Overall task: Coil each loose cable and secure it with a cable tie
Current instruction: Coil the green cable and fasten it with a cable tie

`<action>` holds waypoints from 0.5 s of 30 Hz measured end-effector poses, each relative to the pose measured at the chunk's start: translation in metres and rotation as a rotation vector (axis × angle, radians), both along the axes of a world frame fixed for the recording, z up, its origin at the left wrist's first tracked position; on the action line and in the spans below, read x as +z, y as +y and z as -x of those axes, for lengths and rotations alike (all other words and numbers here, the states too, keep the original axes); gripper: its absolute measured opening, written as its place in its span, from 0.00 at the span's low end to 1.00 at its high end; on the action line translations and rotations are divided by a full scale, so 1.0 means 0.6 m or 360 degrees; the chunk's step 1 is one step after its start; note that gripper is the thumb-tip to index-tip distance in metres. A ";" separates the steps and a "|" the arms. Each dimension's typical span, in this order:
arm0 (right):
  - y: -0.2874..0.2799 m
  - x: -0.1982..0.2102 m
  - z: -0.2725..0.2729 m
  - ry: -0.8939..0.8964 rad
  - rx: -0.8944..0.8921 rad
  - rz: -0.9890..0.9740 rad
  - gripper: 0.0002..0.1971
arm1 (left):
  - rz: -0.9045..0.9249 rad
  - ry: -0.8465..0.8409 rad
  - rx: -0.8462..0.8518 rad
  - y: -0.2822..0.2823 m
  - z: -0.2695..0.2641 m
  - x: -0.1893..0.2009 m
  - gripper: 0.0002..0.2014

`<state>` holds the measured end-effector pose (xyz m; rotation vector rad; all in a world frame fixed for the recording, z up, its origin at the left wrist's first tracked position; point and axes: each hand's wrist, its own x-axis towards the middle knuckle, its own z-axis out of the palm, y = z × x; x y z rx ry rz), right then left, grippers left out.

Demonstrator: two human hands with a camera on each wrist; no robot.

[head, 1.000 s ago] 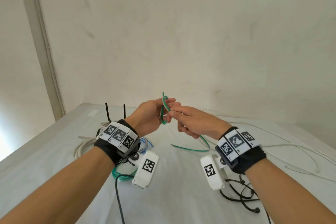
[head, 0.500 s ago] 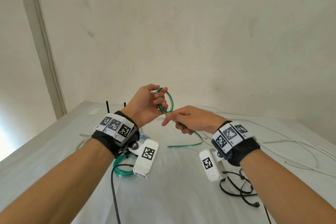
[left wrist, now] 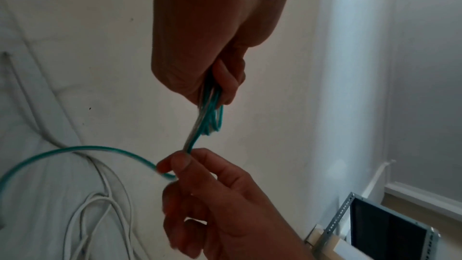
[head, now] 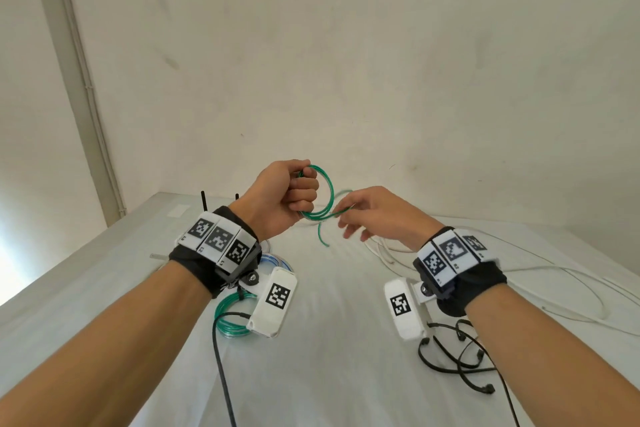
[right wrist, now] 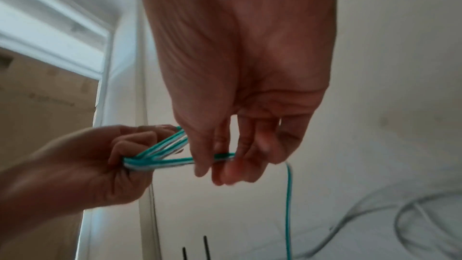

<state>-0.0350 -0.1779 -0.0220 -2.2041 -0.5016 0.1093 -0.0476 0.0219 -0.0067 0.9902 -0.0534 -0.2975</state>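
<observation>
A thin green cable is wound into a small coil (head: 328, 191) held up above the white table (head: 329, 374). My left hand (head: 300, 189) grips the coil's left side in a fist. My right hand (head: 353, 215) is just right of it and pinches the cable's loose strand (left wrist: 191, 143) between thumb and fingertips, right at the coil's lower edge. A short free tail (head: 321, 237) hangs down from that pinch, clear of the table. In the right wrist view the several green loops (right wrist: 160, 157) run from my left fist to my right fingers (right wrist: 202, 165).
On the table under my left wrist lie a tied green coil (head: 230, 317) and a blue-and-white coil (head: 275, 259). Loose white cables (head: 519, 270) spread to the right. Black cable ties (head: 460, 357) lie near my right forearm. Two black antennas (head: 204, 201) stand at the back left.
Both hands have risen. The green cable's tail, which trailed on the table, has been drawn up into the coil, leaving a short hanging end. The coil is now a rounder, fuller ring.
</observation>
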 end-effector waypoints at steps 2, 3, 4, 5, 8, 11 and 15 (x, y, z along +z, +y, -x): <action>0.001 0.001 0.001 0.0131 -0.0070 -0.0410 0.11 | -0.0154 -0.0011 -0.0067 -0.006 0.005 -0.003 0.17; 0.003 0.002 0.002 0.0162 -0.0108 -0.0605 0.11 | -0.0218 -0.0011 -0.0111 -0.010 0.007 -0.006 0.17; 0.005 0.004 0.004 0.0178 -0.0145 -0.0760 0.10 | -0.0270 -0.0012 -0.0152 -0.013 0.009 -0.008 0.17; 0.009 0.003 0.004 0.0192 -0.0176 -0.0858 0.10 | -0.0309 -0.0016 -0.0185 -0.016 0.009 -0.011 0.17; 0.022 -0.001 0.004 0.0037 -0.0357 -0.0749 0.05 | -0.0402 -0.0042 -0.0264 -0.021 0.009 -0.013 0.17; 0.030 -0.007 0.003 -0.0213 -0.0533 -0.0549 0.07 | -0.0528 -0.0048 -0.0352 -0.023 0.010 -0.011 0.17; 0.025 -0.002 -0.004 -0.0236 -0.0707 -0.0576 0.08 | -0.0675 0.0004 -0.0454 -0.021 0.014 -0.015 0.17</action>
